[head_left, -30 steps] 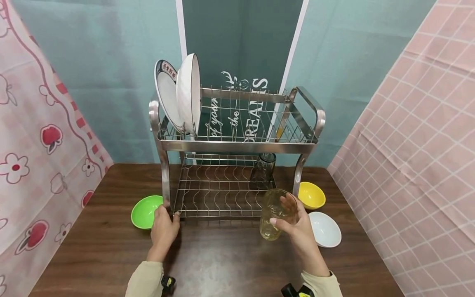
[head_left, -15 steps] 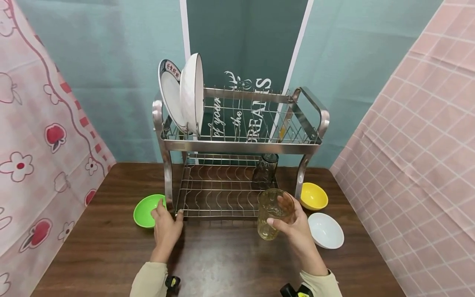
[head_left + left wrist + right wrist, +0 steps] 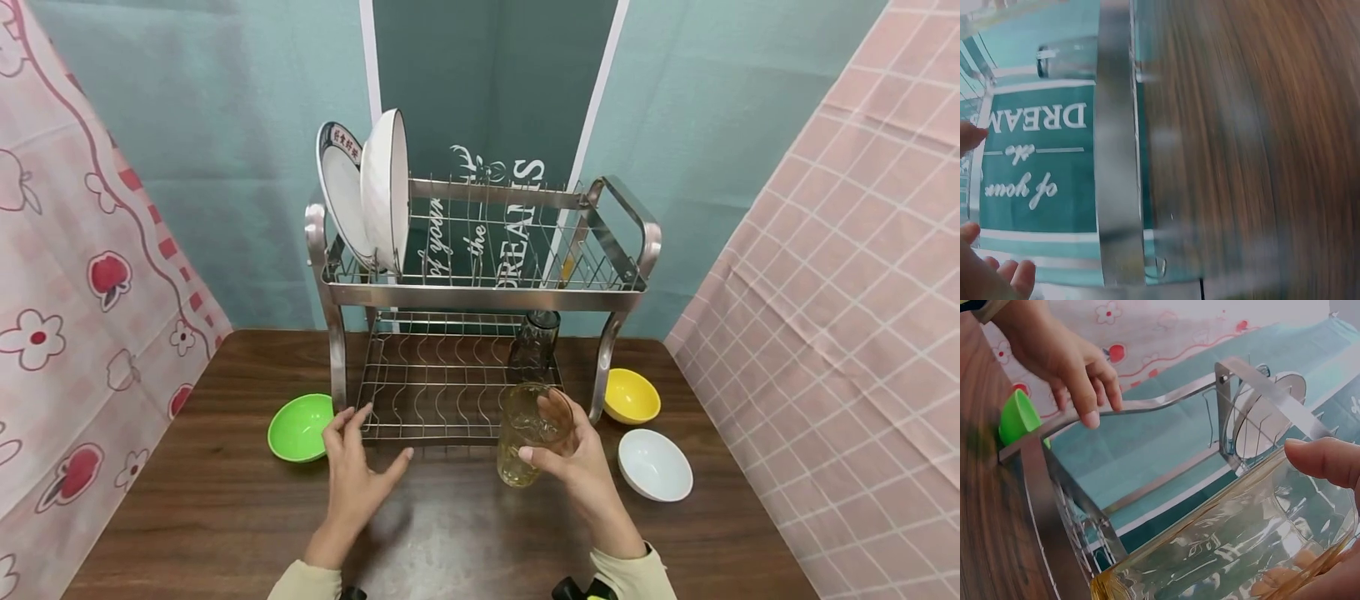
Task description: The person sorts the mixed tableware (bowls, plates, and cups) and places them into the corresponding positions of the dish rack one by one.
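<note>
My right hand (image 3: pixel 585 475) grips a clear yellowish glass tumbler (image 3: pixel 517 450), thumb on the near side and fingers around the far side. The tumbler leans, its rim up and toward the right, before the lower front edge of a two-tier metal dish rack (image 3: pixel 480 297). In the right wrist view the tumbler (image 3: pixel 1210 544) fills the lower part, with the thumb (image 3: pixel 1322 459) on it. My left hand (image 3: pixel 352 487) holds nothing; its thumb and fingers are spread near the rack's lower left corner, beside a green bowl (image 3: pixel 295 433).
An upside-down dark glass (image 3: pixel 534 346) stands on the lower tier at right. A plate (image 3: pixel 339 192) and a white bowl (image 3: pixel 382 192) stand on edge in the upper tier at left. Right of the rack lie a yellow bowl (image 3: pixel 632 396) and a small white bowl (image 3: pixel 655 467).
My left hand has let go of the rack's lower left corner and moved right, its thumb spreading away from the fingers. My right hand has carried the tumbler a little to the left.
</note>
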Tool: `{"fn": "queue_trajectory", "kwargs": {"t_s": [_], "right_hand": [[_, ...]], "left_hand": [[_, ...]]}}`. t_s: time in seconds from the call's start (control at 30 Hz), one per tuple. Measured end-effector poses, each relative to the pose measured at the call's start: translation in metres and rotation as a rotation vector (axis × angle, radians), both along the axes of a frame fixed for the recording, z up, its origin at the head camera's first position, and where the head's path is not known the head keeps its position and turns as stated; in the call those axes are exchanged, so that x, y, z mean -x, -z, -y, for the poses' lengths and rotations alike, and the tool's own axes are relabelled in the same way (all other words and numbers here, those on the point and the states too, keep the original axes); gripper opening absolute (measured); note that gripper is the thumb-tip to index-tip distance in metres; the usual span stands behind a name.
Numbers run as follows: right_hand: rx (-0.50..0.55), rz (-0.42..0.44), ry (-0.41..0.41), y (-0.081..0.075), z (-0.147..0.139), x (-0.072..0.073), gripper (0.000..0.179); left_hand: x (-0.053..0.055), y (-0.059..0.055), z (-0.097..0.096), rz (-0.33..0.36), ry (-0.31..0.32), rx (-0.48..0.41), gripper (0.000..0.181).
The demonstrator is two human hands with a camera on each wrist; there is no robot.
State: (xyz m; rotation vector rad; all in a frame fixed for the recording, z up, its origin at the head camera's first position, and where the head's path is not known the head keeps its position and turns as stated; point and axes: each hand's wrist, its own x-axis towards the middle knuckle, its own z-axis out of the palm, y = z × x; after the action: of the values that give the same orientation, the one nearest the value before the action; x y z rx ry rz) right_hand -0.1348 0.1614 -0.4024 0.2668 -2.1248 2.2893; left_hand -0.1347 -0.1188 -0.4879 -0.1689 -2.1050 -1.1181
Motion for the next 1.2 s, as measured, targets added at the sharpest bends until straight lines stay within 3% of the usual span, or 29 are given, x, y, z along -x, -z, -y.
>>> {"fn": "queue_trajectory", "kwargs": {"t_s": [0.2, 0.37, 0.6, 0.7, 0.97, 1.2], "right_hand": [[0.032, -0.014, -0.008, -0.004, 0.009, -0.003, 0.084], [0.06, -0.023, -0.068, -0.004, 0.02, -0.005, 0.087], [0.04, -0.035, -0.16, -0.001, 0.034, -0.009, 0.093], [0.042, -0.032, -0.17, -0.001, 0.038, -0.01, 0.093], [0.083, -0.041, -0.211, 0.002, 0.05, -0.009, 0.093], [0.157, -0.067, -0.23, 0.012, 0.058, -0.005, 0.093]], "left_hand": [[-0.012, -0.008, -0.013, 0.139, 0.182, -0.021, 0.098], [-0.017, -0.009, -0.023, 0.267, 0.324, -0.05, 0.105], [-0.018, -0.006, -0.038, 0.316, 0.486, -0.148, 0.108], [-0.016, -0.004, -0.045, 0.352, 0.525, -0.175, 0.108], [-0.013, 0.002, -0.057, 0.421, 0.555, -0.277, 0.108], [-0.018, -0.024, -0.065, 0.397, 0.613, -0.312, 0.093]]}}
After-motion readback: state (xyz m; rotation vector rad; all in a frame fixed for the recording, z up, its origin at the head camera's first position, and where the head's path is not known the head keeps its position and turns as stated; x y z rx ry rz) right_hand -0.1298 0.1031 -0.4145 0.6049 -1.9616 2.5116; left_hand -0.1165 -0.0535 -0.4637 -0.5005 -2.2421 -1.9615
